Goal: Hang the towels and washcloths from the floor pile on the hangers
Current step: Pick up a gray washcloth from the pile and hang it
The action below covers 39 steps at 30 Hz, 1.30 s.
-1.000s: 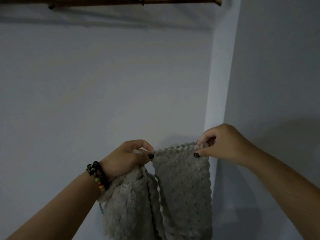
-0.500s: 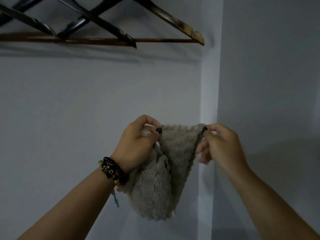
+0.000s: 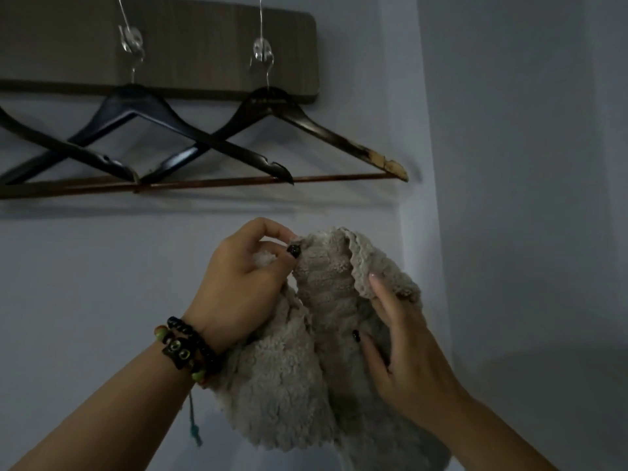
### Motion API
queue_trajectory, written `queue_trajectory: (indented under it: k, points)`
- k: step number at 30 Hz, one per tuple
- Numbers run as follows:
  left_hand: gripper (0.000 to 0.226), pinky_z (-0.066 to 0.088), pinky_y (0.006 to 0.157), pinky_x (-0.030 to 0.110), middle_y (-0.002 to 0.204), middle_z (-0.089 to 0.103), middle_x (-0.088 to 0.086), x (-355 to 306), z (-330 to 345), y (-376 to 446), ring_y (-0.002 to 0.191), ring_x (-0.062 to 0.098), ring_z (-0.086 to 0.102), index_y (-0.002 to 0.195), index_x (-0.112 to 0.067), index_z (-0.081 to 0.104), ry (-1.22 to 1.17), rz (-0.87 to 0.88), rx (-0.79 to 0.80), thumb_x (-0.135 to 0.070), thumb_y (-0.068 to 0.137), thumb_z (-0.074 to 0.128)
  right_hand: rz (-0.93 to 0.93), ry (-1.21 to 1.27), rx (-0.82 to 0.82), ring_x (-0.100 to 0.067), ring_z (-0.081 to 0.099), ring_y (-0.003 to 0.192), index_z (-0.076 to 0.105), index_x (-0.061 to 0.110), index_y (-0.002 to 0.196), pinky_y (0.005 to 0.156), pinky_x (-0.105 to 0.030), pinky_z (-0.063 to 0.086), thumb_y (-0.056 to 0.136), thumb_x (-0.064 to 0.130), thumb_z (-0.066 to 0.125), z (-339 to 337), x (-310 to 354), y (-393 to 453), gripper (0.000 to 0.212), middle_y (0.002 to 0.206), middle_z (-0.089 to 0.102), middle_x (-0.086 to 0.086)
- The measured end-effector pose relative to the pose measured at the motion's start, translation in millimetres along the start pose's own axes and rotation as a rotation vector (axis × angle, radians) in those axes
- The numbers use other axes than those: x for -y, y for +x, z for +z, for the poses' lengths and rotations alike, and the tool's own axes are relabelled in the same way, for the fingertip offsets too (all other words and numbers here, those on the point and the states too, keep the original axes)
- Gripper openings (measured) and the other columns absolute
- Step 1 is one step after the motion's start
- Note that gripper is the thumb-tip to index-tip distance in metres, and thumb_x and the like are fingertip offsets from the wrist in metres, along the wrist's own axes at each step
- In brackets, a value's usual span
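Towel [image 3: 326, 300]: grey, fluffy, bunched; held up below the hangers [image 3: 268, 120], not touching them.
Left hand [image 3: 244, 283]: fingers curled, pinching towel's top edge; beaded bracelets [image 3: 185, 348] on wrist.
Right hand [image 3: 404, 351]: fingers fairly straight, tucked under towel's right fold, thumb on front.
Hangers: dark, on clear hooks [image 3: 261, 51] on a board.

A single head-worn wide-angle camera looks forward and slightly upward at a pale blue-grey wall [image 3: 102, 300], close to it. Dark wooden clothes hangers [image 3: 272, 110] fill the upper frame, and the person's raised forearms enter from the bottom edge, very near the lens.
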<state>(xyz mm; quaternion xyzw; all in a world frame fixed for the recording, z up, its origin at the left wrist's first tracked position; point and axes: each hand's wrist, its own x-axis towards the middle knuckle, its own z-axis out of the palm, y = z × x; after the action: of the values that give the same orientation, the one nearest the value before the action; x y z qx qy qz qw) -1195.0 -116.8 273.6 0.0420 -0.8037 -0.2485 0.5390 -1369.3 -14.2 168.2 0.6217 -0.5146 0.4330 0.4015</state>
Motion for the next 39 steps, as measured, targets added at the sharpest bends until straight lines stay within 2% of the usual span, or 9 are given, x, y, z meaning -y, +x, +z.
queue_trajectory:
  k: [4,7,9,14,18,23,30,33,39]
  points:
    - [0.011,0.054,0.069,0.039,0.081,0.072,-0.004,8.1,-11.3,28.5,0.067,0.018,0.067,0.090,-0.026,0.060,0.008,0.034,-0.012,-0.016,0.091,0.060,-0.072,-0.177,-0.034,-0.022,0.050,0.124,0.011,0.017,0.152,0.101,-0.034,0.045,0.096,0.031,0.043,1.8,-14.3,35.9,0.066,0.143,0.036,0.001]
    - [0.016,0.045,0.075,0.013,0.100,0.066,-0.021,16.5,-21.4,49.2,0.091,-0.007,0.059,0.097,-0.034,0.059,0.111,0.099,-0.047,-0.019,0.090,0.060,-0.118,-0.265,-0.097,-0.025,0.051,0.122,0.015,0.013,0.151,0.098,-0.040,0.047,0.096,0.029,0.046,2.2,-25.2,60.2,0.066,0.142,0.040,-0.003]
    - [0.019,0.038,0.075,0.004,0.113,0.060,-0.026,21.0,-30.6,65.8,0.097,-0.013,0.054,0.106,-0.033,0.056,0.223,0.146,-0.047,-0.023,0.091,0.059,-0.110,-0.256,-0.121,-0.024,0.050,0.127,0.012,0.017,0.152,0.098,-0.043,0.049,0.095,0.030,0.048,2.0,-29.4,77.6,0.068,0.146,0.038,0.001]
    - [0.045,0.049,0.083,0.033,0.130,0.057,-0.005,26.6,-48.0,112.4,0.103,0.017,0.061,0.133,-0.032,0.039,0.572,0.234,-0.025,-0.028,0.092,0.057,-0.111,-0.188,-0.143,-0.017,0.039,0.138,0.004,0.027,0.152,0.107,-0.039,0.042,0.093,0.027,0.053,3.1,-35.7,127.0,0.077,0.151,0.029,0.004]
    - [0.056,0.048,0.084,0.034,0.140,0.046,-0.006,29.3,-49.7,137.7,0.110,0.016,0.058,0.143,-0.036,0.026,0.879,0.313,0.099,-0.038,0.094,0.053,-0.100,-0.216,-0.198,-0.016,0.036,0.137,0.006,0.024,0.152,0.111,-0.032,0.033,0.090,0.018,0.062,6.2,-42.1,169.6,0.083,0.148,0.032,0.004]
    - [0.044,0.054,0.080,0.037,0.127,0.049,-0.006,44.5,-51.2,146.6,0.100,0.020,0.061,0.132,-0.032,0.036,1.134,0.358,0.213,-0.043,0.092,0.050,0.046,-0.218,-0.227,-0.021,0.032,0.140,0.004,0.020,0.152,0.111,-0.032,0.030,0.088,0.022,0.065,15.4,-52.3,223.8,0.089,0.154,0.031,-0.006]
    - [0.038,0.054,0.071,0.033,0.129,0.043,-0.010,65.2,-74.9,124.3,0.088,0.018,0.061,0.130,-0.031,0.042,1.216,0.417,0.207,-0.043,0.094,0.048,0.178,-0.306,-0.166,-0.029,0.032,0.138,0.005,0.017,0.153,0.109,-0.044,0.033,0.085,0.025,0.069,37.4,-79.4,268.4,0.093,0.154,0.029,-0.011]
    - [0.037,0.054,0.074,0.032,0.134,0.041,-0.010,71.6,-87.1,113.4,0.093,0.019,0.062,0.131,-0.031,0.042,1.234,0.424,0.205,-0.040,0.095,0.047,0.201,-0.371,-0.164,-0.038,0.040,0.130,0.014,0.018,0.150,0.103,-0.055,0.040,0.084,0.023,0.068,45.1,-97.3,273.7,0.085,0.146,0.038,-0.018]
    - [0.036,0.054,0.075,0.031,0.141,0.037,-0.010,88.4,-106.7,98.8,0.096,0.019,0.062,0.131,-0.029,0.041,1.272,0.398,0.223,-0.035,0.096,0.046,0.184,-0.482,-0.165,-0.046,0.049,0.114,0.032,0.013,0.146,0.095,-0.054,0.044,0.087,0.008,0.054,46.8,-105.5,281.7,0.063,0.131,0.048,-0.027]
